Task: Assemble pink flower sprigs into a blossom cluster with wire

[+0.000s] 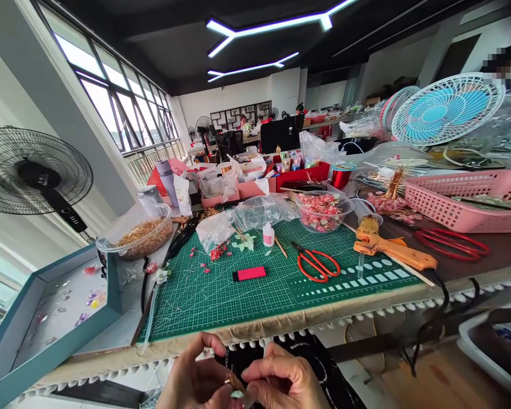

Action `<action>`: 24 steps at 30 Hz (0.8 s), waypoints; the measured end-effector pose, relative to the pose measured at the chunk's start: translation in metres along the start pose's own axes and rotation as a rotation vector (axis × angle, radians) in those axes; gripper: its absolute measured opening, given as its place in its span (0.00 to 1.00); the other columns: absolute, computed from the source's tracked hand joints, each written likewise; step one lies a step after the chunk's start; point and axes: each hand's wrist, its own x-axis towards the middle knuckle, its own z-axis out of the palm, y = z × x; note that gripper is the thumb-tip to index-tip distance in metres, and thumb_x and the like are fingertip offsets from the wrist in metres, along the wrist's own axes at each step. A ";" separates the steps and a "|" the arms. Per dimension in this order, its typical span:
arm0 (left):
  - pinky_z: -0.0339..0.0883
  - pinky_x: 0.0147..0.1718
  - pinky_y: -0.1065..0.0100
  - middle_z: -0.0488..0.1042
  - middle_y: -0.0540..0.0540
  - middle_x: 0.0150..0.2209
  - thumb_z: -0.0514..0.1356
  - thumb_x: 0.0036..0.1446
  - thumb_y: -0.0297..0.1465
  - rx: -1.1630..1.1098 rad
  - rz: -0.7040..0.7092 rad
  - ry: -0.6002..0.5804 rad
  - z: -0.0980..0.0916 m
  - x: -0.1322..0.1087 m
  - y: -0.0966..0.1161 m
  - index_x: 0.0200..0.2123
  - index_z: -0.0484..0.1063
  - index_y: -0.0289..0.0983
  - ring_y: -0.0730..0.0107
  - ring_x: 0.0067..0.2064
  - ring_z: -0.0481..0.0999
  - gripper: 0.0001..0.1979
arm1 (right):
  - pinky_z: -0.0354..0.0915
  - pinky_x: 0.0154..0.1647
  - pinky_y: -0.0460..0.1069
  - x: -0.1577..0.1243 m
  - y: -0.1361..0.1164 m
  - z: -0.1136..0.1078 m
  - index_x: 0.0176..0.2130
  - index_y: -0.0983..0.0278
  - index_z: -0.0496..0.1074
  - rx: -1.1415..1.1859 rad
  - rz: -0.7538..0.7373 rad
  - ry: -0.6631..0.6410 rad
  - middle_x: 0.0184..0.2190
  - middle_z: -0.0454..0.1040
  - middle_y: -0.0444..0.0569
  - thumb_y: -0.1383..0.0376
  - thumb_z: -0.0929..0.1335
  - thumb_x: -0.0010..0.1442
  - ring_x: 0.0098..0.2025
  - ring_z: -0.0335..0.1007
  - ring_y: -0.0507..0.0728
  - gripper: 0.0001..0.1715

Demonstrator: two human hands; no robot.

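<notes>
The left hand (195, 379) and right hand (283, 382) sit nearest, low in the view, curled close together with their fingertips drawn in. Between them they pinch a tiny wire piece (234, 386), gold with a pale green bead, above a black cloth (310, 358); the fingers hide most of it, so its exact form cannot be told. A pinch this fine is steadiest with both hands close and only the fingertips making the small turns. Past the fringed table edge (255, 336) spreads a green cutting mat (221, 301) holding a pink lighter (249, 273), red scissors (317, 261), a glue bottle (268, 234) and scattered red beads (216, 253). A teal tray (55, 346) sits near left, and an orange glue gun (392, 250) lies right, across the mat's edge. Farther on are a bowl of gold pins (143, 236), a bowl of pink beads (323, 211) and a pink basket (464, 210) to the right. Black and blue fans (38, 170) (447, 108) stand at either side. Far off, windows (119, 96) line the left wall, and a co-worker (242, 122) sits at a distant bench under strip lights (255, 68).
</notes>
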 end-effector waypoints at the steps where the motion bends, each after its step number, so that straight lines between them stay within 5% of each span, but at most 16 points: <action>1: 0.62 0.22 0.77 0.77 0.51 0.23 0.70 0.42 0.39 -0.015 -0.010 -0.012 -0.001 0.000 0.000 0.34 0.57 0.41 0.78 0.22 0.73 0.25 | 0.56 0.24 0.45 0.001 0.000 -0.002 0.31 0.59 0.81 -0.003 -0.044 -0.013 0.22 0.61 0.44 0.51 0.72 0.50 0.24 0.59 0.50 0.15; 8: 0.58 0.20 0.77 0.73 0.56 0.21 0.71 0.41 0.35 -0.012 -0.097 0.006 0.006 0.001 0.003 0.33 0.57 0.40 0.81 0.20 0.69 0.25 | 0.53 0.21 0.44 0.003 -0.002 -0.007 0.31 0.57 0.81 -0.013 -0.207 -0.074 0.23 0.58 0.43 0.49 0.71 0.51 0.23 0.55 0.49 0.16; 11: 0.58 0.21 0.77 0.73 0.54 0.22 0.71 0.41 0.38 -0.022 -0.079 -0.012 0.008 0.000 0.002 0.35 0.58 0.40 0.80 0.21 0.69 0.26 | 0.53 0.24 0.44 0.005 -0.003 -0.003 0.29 0.59 0.80 0.131 -0.073 -0.129 0.23 0.60 0.43 0.48 0.71 0.51 0.25 0.55 0.49 0.18; 16: 0.61 0.23 0.77 0.76 0.51 0.25 0.70 0.42 0.40 -0.030 -0.023 -0.077 0.006 0.000 -0.004 0.37 0.57 0.40 0.75 0.26 0.75 0.26 | 0.45 0.19 0.43 0.008 -0.007 -0.008 0.25 0.65 0.72 0.462 0.357 -0.204 0.18 0.55 0.38 0.42 0.72 0.44 0.18 0.45 0.44 0.28; 20: 0.60 0.23 0.78 0.74 0.53 0.23 0.71 0.39 0.42 -0.004 -0.014 -0.082 0.006 0.001 -0.005 0.37 0.57 0.41 0.79 0.23 0.71 0.29 | 0.52 0.25 0.43 0.014 -0.028 -0.023 0.26 0.66 0.74 0.033 0.459 -0.222 0.23 0.64 0.41 0.54 0.75 0.44 0.25 0.55 0.48 0.18; 24: 0.57 0.22 0.78 0.74 0.51 0.24 0.71 0.36 0.46 0.057 -0.035 -0.040 0.011 0.000 0.001 0.37 0.59 0.40 0.81 0.23 0.68 0.30 | 0.46 0.20 0.43 0.026 -0.058 -0.032 0.24 0.67 0.77 -0.277 0.417 -0.439 0.17 0.61 0.39 0.66 0.73 0.43 0.22 0.52 0.47 0.05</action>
